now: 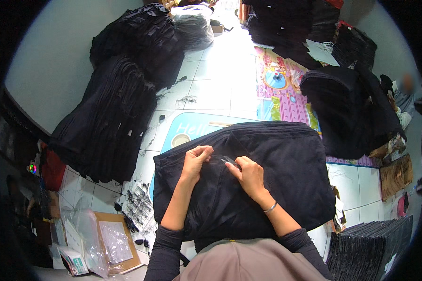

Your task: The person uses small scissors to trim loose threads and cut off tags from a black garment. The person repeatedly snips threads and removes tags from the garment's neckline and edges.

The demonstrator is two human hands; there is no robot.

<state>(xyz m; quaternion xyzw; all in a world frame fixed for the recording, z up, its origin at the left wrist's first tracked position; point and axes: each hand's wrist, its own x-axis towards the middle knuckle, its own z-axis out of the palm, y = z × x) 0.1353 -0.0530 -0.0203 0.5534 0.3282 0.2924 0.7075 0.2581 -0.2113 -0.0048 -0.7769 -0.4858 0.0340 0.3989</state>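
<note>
Folded black garments (286, 173), likely trousers, lie in a layered pile on a low light-blue table (173, 136) in front of me. My left hand (196, 161) is closed in a pinch above the cloth, on what looks like a thin thread; it is very fine and hard to make out. A little to the right, my right hand (249, 175) is closed around small thread snips (227, 161), whose tips point left toward the pinched fingers. Most of the snips is hidden inside the hand.
Tall heaps of black cloth stand at the left (108, 117) and right (347, 107). Loose thread scraps (138, 206) litter the tiled floor. Plastic-wrapped cardboard (115, 239) lies lower left, and a stack of thin black sheets (368, 248) lower right. A colourful play mat (286, 89) lies beyond the table.
</note>
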